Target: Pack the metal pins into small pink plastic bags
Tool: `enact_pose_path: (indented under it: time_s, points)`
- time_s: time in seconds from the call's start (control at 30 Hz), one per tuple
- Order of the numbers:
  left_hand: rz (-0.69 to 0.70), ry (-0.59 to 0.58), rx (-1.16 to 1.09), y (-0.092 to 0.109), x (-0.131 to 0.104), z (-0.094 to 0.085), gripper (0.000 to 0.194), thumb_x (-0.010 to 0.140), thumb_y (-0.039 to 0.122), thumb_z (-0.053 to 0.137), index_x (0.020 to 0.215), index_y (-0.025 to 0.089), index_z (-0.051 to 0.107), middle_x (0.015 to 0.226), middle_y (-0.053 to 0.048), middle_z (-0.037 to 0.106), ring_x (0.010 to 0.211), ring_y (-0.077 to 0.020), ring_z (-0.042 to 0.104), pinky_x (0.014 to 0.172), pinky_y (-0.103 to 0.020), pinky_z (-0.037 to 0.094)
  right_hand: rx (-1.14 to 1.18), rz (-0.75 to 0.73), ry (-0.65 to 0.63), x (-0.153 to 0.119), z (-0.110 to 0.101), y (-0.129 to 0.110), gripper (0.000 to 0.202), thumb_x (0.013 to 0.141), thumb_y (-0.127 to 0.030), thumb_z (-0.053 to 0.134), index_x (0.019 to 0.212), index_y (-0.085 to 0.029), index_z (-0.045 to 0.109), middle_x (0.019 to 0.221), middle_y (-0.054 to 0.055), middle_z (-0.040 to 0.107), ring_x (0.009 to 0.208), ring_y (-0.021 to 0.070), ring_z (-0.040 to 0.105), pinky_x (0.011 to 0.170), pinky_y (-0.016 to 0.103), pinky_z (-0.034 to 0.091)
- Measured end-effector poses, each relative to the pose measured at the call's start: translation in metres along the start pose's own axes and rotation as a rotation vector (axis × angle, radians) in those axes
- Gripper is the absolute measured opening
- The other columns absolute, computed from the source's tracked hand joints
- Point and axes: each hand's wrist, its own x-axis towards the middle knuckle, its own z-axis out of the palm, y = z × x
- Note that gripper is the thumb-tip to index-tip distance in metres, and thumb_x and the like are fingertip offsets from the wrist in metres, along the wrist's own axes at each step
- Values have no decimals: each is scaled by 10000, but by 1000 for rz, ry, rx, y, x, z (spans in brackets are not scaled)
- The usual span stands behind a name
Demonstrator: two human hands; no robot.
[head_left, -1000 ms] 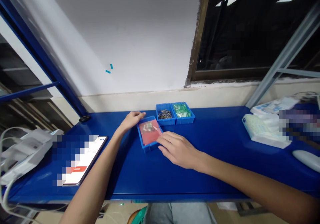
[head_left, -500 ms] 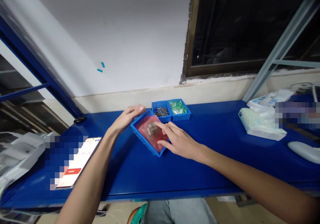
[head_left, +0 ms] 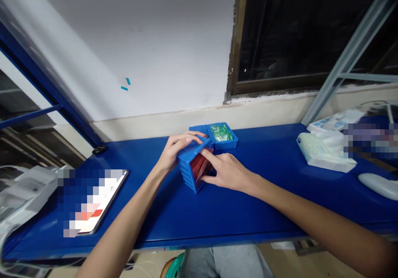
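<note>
A blue bin (head_left: 188, 168) is tipped steeply on its side, its opening turned toward the right. My left hand (head_left: 176, 147) grips its upper edge from the left. At the opening, my right hand (head_left: 228, 171) has thumb and forefinger reaching to the red bag (head_left: 200, 168) inside; whether the fingertips pinch the bag is hidden. Behind stand two more small blue bins side by side. The right one (head_left: 234, 144) holds green and clear packets (head_left: 221, 132); the left one (head_left: 199, 128) is mostly covered by my left hand and the tipped bin.
A phone (head_left: 102, 203) with a lit screen lies on the blue table (head_left: 248, 216) at the left, near white boxes (head_left: 34, 191). Toward the right are a tissue pack (head_left: 326, 153) and a white rounded object (head_left: 381, 186). A wall and window stand behind.
The blue bin has been tilted up from nearly flat, its opening swinging rightward. My left hand has moved right with it, and the bin of metal pieces behind is now mostly hidden.
</note>
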Motion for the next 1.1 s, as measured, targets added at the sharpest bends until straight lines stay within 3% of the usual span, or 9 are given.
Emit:
enact_pose_path:
  time_s: [0.23,0.4,0.5,0.73,0.93,1.1]
  points:
    - [38,-47,11,4,-3,7,355,925,411,505,977,187,775,1226,-98,684,1274,-343,533,1122,-509,345,-63,25,-30,3,-8,-3,699,807,-414,696,1407,-198,410,837,44,742,632,220,666,548,269,398]
    - [37,-170,130,9,-1,-7,411,839,468,660,1169,229,713,1348,-88,613,1337,-340,471,1149,-498,308,5,15,-32,0,-7,1,524,822,-434,699,1258,-240,485,903,24,748,673,203,687,563,254,386]
    - [0,-164,123,5,0,-20,394,809,420,701,1156,234,712,1320,-88,633,1318,-335,493,1138,-506,321,62,-33,-36,-1,-5,5,424,836,-440,693,1169,-253,511,910,-1,744,684,187,689,589,246,397]
    - [-140,38,0,-23,-3,-52,329,828,401,665,1083,208,749,1259,-96,672,1241,-339,554,1075,-465,396,247,-91,3,-13,3,20,355,813,-282,677,1114,-239,495,814,-22,695,627,154,660,583,218,407]
    - [-299,284,-227,-41,-6,-71,422,815,475,617,1023,131,746,1048,-103,740,972,-279,666,862,-354,519,458,-92,-8,-28,3,39,401,752,-189,700,1053,-233,441,954,14,677,736,150,666,654,220,447]
    - [-477,405,-388,-55,-12,-96,446,839,512,588,973,102,704,806,-74,726,712,-211,662,678,-294,537,491,-60,-105,-27,2,47,393,749,-161,689,1043,-223,435,894,2,656,692,134,628,633,218,425]
